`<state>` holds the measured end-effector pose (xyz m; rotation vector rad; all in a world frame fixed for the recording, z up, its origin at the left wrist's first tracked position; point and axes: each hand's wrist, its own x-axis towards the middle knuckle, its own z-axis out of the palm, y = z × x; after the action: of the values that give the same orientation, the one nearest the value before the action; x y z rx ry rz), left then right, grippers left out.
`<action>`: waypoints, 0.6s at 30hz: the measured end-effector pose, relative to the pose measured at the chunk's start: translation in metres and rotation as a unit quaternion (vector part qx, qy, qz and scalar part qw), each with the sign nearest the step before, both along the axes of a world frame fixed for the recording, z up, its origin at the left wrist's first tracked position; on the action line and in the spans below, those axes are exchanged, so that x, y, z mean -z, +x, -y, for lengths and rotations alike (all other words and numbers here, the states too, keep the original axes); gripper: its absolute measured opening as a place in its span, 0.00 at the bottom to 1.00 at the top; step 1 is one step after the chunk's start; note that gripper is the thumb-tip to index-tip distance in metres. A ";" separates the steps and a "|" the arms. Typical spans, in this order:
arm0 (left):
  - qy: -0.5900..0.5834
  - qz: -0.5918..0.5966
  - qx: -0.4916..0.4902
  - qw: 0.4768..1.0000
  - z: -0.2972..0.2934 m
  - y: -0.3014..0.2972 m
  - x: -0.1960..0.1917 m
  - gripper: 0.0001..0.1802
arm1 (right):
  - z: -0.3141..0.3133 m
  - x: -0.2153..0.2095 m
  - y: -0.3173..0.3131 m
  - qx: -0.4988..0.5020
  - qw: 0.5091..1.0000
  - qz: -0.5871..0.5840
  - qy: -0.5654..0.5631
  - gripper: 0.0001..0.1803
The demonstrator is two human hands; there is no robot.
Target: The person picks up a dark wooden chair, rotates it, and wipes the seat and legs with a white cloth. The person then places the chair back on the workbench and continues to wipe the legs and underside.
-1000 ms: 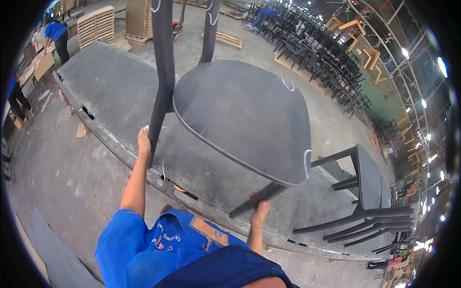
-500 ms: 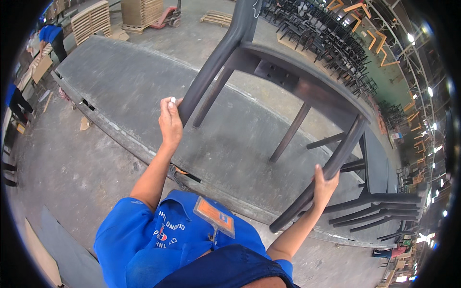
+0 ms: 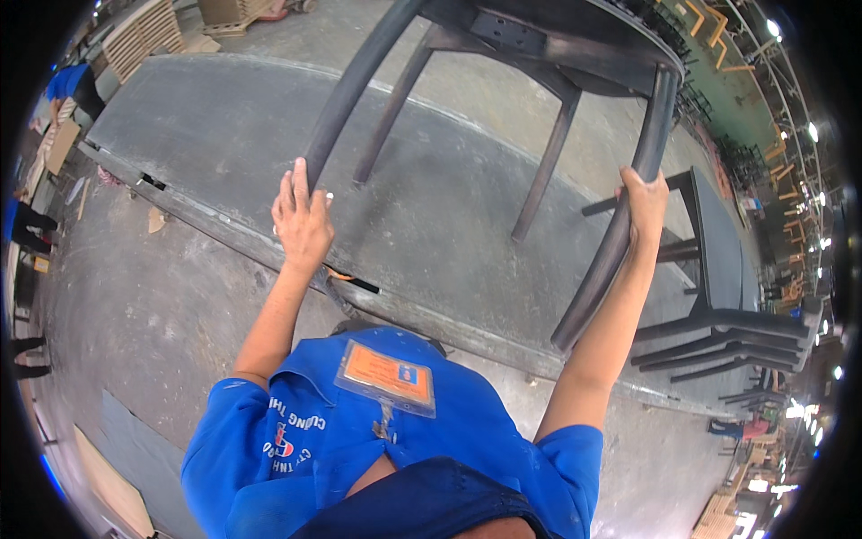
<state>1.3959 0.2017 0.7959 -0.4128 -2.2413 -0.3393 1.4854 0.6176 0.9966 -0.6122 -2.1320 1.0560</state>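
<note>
A dark wooden chair frame (image 3: 593, 58) with a curved upper part is tilted over the long grey work platform (image 3: 224, 117), and its top runs out of view. My left hand (image 3: 303, 223) has the lower end of the chair's left leg between fingers and thumb. Farther up on the right side, my right hand (image 3: 645, 205) is wrapped round the right leg (image 3: 597, 278), whose end sticks out below the hand beside my forearm. Two thinner legs of the frame reach down toward the platform surface; whether they touch it I cannot tell.
To the right stands another dark chair (image 3: 718, 242), with several dark curved legs (image 3: 727, 337) near it. Stacked boards (image 3: 144, 38) are at the far left. A person in blue (image 3: 76, 85) works beyond the platform's left end. Flat sheets (image 3: 135, 449) lie at lower left.
The chair frame has moved up and away from me, its top leaving the view. My right hand has moved up and forward with its leg; my left hand has shifted slightly left.
</note>
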 end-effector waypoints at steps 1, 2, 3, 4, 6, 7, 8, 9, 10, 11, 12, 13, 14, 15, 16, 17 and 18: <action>0.000 -0.002 0.003 1.000 0.001 0.000 0.001 0.06 | -0.001 0.000 -0.003 -0.003 1.000 0.002 -0.013 0.13; -0.001 -0.008 0.008 1.000 0.001 0.000 0.001 0.06 | -0.002 0.001 -0.005 0.001 1.000 0.003 -0.013 0.13; 0.000 -0.007 0.012 1.000 0.001 0.000 0.001 0.06 | -0.003 0.001 -0.007 0.001 1.000 0.004 -0.015 0.13; -0.001 -0.005 0.015 1.000 0.002 -0.001 0.000 0.06 | -0.004 0.000 -0.008 -0.001 1.000 0.004 -0.015 0.13; 0.010 -0.003 0.037 0.999 0.004 0.000 -0.002 0.04 | -0.004 0.000 -0.010 -0.001 1.000 -0.007 -0.026 0.13; 0.015 0.003 0.044 0.999 0.006 0.000 -0.003 0.03 | -0.003 0.001 -0.010 -0.001 0.999 -0.010 -0.034 0.13; 0.037 0.024 0.060 0.997 0.010 0.002 -0.004 0.05 | -0.003 0.000 -0.009 0.003 1.000 -0.007 -0.028 0.14; 0.069 0.026 0.090 0.993 0.015 0.002 -0.005 0.05 | -0.001 0.000 -0.009 0.003 1.000 -0.007 -0.018 0.14; 0.099 0.029 0.119 0.988 0.020 0.001 -0.006 0.06 | 0.000 0.001 -0.008 0.010 1.000 -0.003 -0.016 0.14; 0.138 0.027 0.153 0.978 0.026 0.000 -0.007 0.07 | 0.002 0.001 -0.006 0.022 1.000 0.006 -0.018 0.14; 0.223 0.065 0.185 0.955 0.030 -0.001 -0.008 0.09 | 0.004 0.001 -0.005 0.023 1.000 0.003 -0.016 0.14; 0.314 0.097 0.220 0.918 0.034 -0.003 -0.007 0.11 | 0.006 0.001 -0.003 0.019 1.000 -0.002 -0.019 0.14; 0.401 0.129 0.254 0.871 0.038 -0.005 -0.006 0.13 | 0.008 0.002 0.000 0.016 1.000 -0.008 -0.021 0.14; 0.469 0.155 0.262 0.829 0.041 -0.008 -0.005 0.14 | 0.010 0.004 0.003 0.025 0.999 -0.008 -0.028 0.14; 0.534 0.181 0.268 0.781 0.044 -0.011 -0.004 0.15 | 0.012 0.005 0.006 0.019 1.000 -0.011 -0.016 0.14; 0.596 0.200 0.280 0.725 0.047 -0.013 -0.001 0.16 | 0.015 0.006 0.009 0.013 1.000 -0.017 -0.004 0.14; 0.622 0.211 0.285 0.698 0.050 -0.013 0.002 0.16 | 0.017 0.008 0.012 0.013 1.000 -0.015 0.003 0.14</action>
<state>1.3827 0.1518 0.7940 -0.2462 -1.6454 -2.2785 1.4976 0.6005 0.9889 -0.6154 -2.0948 1.0379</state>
